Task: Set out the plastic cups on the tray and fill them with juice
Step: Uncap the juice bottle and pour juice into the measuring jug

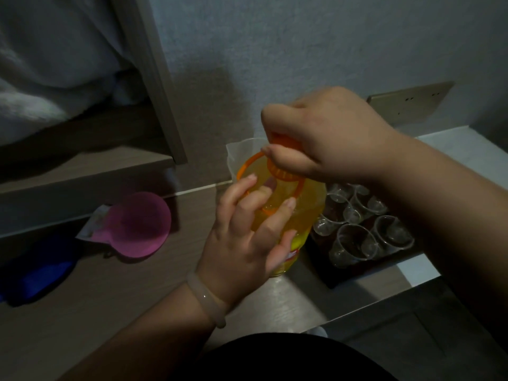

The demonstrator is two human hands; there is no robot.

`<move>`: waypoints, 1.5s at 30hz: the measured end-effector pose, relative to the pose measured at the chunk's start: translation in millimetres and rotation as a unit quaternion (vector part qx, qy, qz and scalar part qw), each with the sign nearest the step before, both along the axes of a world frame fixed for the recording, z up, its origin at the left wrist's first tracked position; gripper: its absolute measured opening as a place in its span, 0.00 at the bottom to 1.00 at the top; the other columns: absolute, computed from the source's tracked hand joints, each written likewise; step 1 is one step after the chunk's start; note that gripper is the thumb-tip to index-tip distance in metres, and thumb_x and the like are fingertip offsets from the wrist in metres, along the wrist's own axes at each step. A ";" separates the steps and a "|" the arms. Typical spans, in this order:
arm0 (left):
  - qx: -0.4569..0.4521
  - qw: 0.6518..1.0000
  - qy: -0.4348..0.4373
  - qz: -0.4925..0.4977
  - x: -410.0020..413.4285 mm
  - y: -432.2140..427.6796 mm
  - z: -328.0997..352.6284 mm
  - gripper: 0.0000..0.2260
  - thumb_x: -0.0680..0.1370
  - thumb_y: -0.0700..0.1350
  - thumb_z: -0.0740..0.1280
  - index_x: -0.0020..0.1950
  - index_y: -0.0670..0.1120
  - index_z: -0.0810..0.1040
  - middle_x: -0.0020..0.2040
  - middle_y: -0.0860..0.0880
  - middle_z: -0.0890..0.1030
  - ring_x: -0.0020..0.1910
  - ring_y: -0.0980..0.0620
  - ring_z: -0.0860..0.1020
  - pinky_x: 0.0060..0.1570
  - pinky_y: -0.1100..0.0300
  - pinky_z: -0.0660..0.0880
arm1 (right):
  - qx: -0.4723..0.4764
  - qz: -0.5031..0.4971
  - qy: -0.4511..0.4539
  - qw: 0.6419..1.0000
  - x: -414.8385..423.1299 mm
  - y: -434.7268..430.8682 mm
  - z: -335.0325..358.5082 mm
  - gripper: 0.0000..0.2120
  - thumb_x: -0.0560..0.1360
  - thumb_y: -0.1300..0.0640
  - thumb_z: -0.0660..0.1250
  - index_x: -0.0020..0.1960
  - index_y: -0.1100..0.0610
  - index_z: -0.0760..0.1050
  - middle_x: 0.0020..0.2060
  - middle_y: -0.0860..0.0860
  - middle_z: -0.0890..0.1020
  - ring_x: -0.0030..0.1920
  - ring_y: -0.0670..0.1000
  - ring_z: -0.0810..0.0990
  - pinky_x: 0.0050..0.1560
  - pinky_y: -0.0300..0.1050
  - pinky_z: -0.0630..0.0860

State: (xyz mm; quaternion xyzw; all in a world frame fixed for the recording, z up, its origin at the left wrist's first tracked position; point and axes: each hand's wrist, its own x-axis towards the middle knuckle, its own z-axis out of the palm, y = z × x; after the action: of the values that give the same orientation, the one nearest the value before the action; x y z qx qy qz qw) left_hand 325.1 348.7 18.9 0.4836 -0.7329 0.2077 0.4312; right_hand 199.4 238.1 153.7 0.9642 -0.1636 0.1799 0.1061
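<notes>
A big bottle of yellow juice [308, 213] stands on the counter, left of a dark tray [354, 276]. Several clear plastic cups [354, 240] stand upright and empty on the tray. My left hand [247, 237] grips the bottle's shoulder from the near side, fingers curled round it. My right hand [324, 136] pinches the orange cap [283, 163] at the top of the bottle. An orange handle ring [247, 166] sticks out from the neck. Whether the cap is on or off the neck is hidden by my fingers.
A pink bowl-shaped scoop [140, 224] lies on the counter at left, with a dark blue object [35, 273] beyond it. A translucent container [242, 152] stands behind the bottle against the wall. A wall socket plate [409, 105] is at the back right. The counter's edge runs near the tray's front.
</notes>
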 end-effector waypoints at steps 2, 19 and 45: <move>0.005 1.000 -0.008 0.006 1.7 0.2 -0.3 0.22 0.71 0.48 0.72 0.62 0.46 0.69 0.59 0.43 0.67 0.64 0.38 0.66 0.70 0.51 0.61 | -0.048 -0.087 -0.005 0.995 5.2 6.8 -1.3 0.19 0.74 0.40 0.53 0.43 0.56 0.68 0.31 0.56 0.75 0.30 0.61 0.73 0.27 0.43 0.55; 0.011 1.000 0.003 0.010 2.4 -0.9 1.2 0.23 0.71 0.47 0.72 0.63 0.47 0.68 0.61 0.43 0.67 0.64 0.39 0.67 0.70 0.52 0.62 | -0.067 -0.093 -0.034 0.993 -4.0 8.5 -7.4 0.22 0.78 0.40 0.55 0.47 0.60 0.73 0.28 0.56 0.74 0.25 0.61 0.73 0.25 0.39 0.56; 0.004 1.000 -0.008 0.023 1.7 3.2 2.4 0.22 0.71 0.49 0.71 0.61 0.46 0.68 0.58 0.43 0.66 0.64 0.39 0.66 0.70 0.54 0.59 | -0.087 -0.213 0.025 0.973 9.6 34.0 6.7 0.15 0.79 0.42 0.54 0.46 0.53 0.58 0.28 0.54 0.64 0.26 0.57 0.63 0.27 0.43 0.49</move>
State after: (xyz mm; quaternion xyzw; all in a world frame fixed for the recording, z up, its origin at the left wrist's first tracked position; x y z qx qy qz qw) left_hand 326.8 351.9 21.3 0.5002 -0.7256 0.2186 0.4189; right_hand 209.0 272.1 160.3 0.8985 -0.3459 0.1422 0.2299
